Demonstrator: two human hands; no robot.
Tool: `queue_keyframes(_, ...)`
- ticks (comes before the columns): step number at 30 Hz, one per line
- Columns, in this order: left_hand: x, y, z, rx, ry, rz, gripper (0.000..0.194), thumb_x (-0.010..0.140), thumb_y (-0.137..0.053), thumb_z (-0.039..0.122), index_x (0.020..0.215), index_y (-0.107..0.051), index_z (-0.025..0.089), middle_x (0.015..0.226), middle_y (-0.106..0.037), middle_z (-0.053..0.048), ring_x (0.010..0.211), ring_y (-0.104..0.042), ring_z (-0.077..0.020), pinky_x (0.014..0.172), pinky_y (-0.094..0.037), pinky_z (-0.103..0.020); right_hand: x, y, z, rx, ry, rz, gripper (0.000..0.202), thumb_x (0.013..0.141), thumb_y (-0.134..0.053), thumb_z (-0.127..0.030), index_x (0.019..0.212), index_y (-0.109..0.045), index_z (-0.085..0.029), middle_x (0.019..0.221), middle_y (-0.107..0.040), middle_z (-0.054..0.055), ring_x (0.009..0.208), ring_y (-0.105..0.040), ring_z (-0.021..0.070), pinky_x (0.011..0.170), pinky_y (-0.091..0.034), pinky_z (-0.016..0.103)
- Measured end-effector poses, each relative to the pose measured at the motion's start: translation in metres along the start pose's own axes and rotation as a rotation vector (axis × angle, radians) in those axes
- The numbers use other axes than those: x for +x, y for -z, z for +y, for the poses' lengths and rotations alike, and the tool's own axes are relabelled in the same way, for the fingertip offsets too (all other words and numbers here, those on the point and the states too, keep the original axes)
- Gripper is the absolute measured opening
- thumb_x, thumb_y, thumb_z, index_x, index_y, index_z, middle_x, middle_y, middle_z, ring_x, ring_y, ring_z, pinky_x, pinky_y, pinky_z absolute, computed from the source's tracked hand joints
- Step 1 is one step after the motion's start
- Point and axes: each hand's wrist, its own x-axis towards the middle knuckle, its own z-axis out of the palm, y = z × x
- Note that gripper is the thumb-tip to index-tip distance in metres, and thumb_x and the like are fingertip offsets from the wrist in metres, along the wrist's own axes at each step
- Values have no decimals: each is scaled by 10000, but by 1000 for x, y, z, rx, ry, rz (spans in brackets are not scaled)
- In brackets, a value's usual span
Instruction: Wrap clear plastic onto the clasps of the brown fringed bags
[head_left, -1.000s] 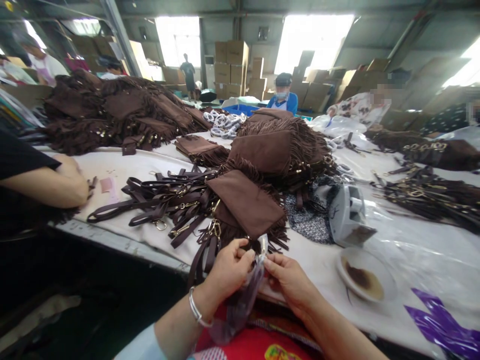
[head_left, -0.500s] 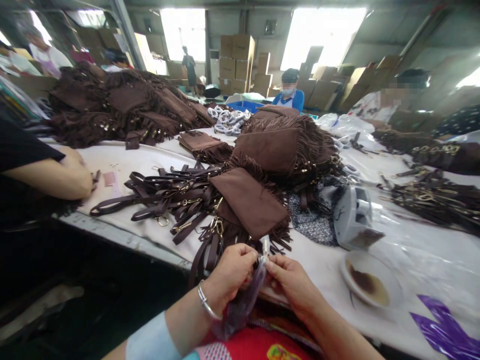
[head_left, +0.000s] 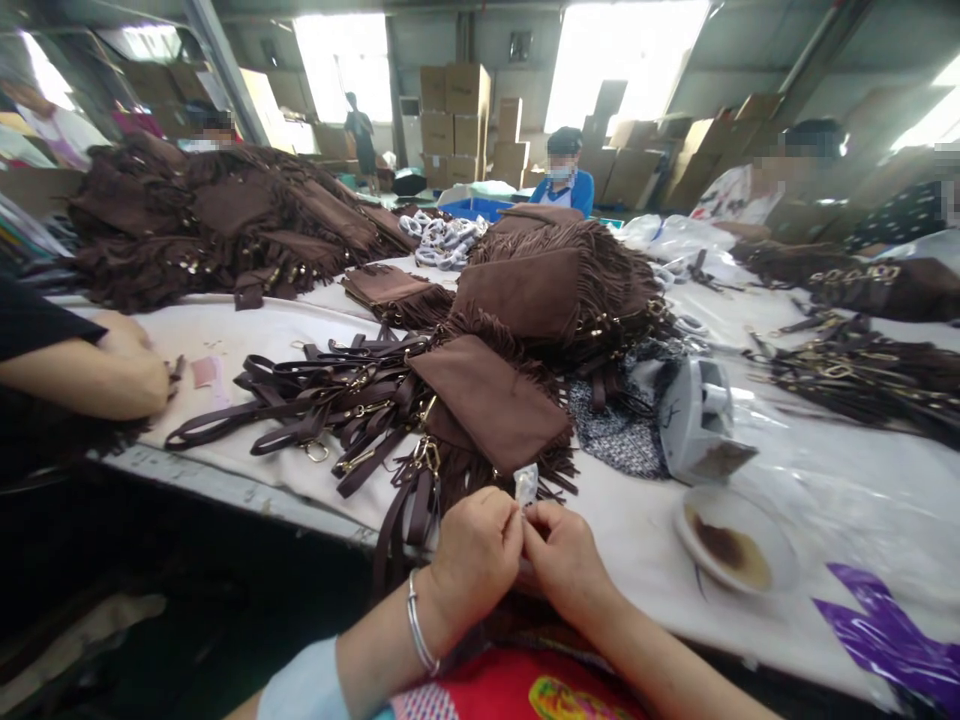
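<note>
At the table's near edge, my left hand [head_left: 480, 545] and my right hand [head_left: 562, 555] meet with fingers closed. A small whitish plastic piece [head_left: 526, 484] sticks up from between their fingertips; its lower part is hidden by the fingers. Just beyond lies a brown fringed bag [head_left: 495, 400] with its flap up. Dark brown straps [head_left: 300, 400] with gold clasps spread to its left, and some hang by my left hand. Behind it rises a pile of brown fringed bags [head_left: 525, 290].
On the right stand a white dispenser [head_left: 686, 425], a round dish [head_left: 727, 550] with brown residue and purple plastic [head_left: 892, 630]. Another person's forearm [head_left: 90, 375] rests at the left. A large bag heap [head_left: 225, 210] lies behind it. More people are across the table.
My hands have drawn together around the plastic piece, and the translucent plastic hanging below them no longer shows. The view has shifted slightly.
</note>
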Motion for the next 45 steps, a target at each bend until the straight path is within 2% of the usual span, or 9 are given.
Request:
queue_keyframes(4,0,10,3,-214,-48,-84,263,908,-468,236,698,-616,179,732,-613,-42,720,-559,-147,686,-414,-252,-4,3,-1,136,-37,-46,208,763,-544,-299,644,-650,-164,624,-657,26,630,-560,170,582,-408,252)
queue_keyframes(8,-6,13,-7,-439,293,43,183,857,-565,313,942,-630,165,835,-657,-56,746,-602,-159,680,-452,-251,-3,6,-1,298,-209,-100,272,742,-614,-407,653,-669,-156,529,-599,-1,513,-515,141,505,-381,245)
queue_keyframes(13,-15,-2,-11,-642,525,-205,270,852,-535,436,846,-582,170,682,-625,-21,582,-581,-152,519,-417,-236,0,8,2,482,-232,-165,335,721,-656,-482,687,-658,-149,520,-567,-22,477,-473,102,480,-357,223)
queue_keyframes(18,-18,-2,-3,-432,425,-120,235,865,-506,368,726,-555,184,623,-567,7,559,-506,-128,518,-340,-232,5,12,3,596,-381,-244,476,728,-612,-632,693,-576,-159,442,-503,-46,365,-386,66,391,-261,197)
queue_keyframes(22,-18,0,0,-401,365,-71,219,860,-521,336,715,-560,177,673,-585,-12,618,-513,-133,563,-342,-244,8,7,3,711,-463,-270,427,656,-727,-544,658,-561,-150,406,-422,-78,341,-308,40,362,-175,182)
queue_keyframes(27,-17,0,-5,-1049,654,-251,250,846,-555,393,740,-530,168,584,-492,35,445,-414,-74,455,-328,-210,10,4,2,1081,-462,-371,276,625,-784,-307,680,-588,-120,441,-411,-87,383,-269,19,380,-173,154)
queue_keyframes(33,-10,-1,-8,-1608,741,-383,221,808,-673,324,846,-583,126,597,-463,49,432,-370,-29,437,-345,-165,17,6,-14,1220,-705,-400,134,711,-540,-177,583,-534,-140,430,-467,-38,375,-388,63,404,-314,172)
queue_keyframes(39,18,-2,2,-1690,754,-194,114,829,-656,215,830,-593,120,673,-570,-9,524,-534,-68,529,-471,-195,4,18,-17,1119,-594,-276,267,893,-508,-369,790,-600,-141,637,-630,20,515,-563,101,516,-450,207)
queue_keyframes(45,50,-12,30,-1622,705,-16,109,763,-678,68,852,-632,110,799,-660,-59,718,-652,-137,700,-545,-256,-36,34,-16,999,-433,-387,430,748,-695,-508,984,-586,-165,828,-672,49,585,-609,130,505,-452,214)
